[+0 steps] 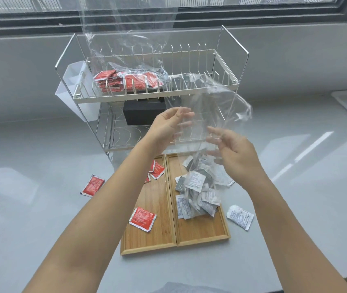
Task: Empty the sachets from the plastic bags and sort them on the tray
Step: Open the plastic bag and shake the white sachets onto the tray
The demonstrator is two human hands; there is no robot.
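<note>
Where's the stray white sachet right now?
In the head view the white sachet lies on the grey counter, just off the right edge of the wooden tray, beside the white sachet pile.
</note>
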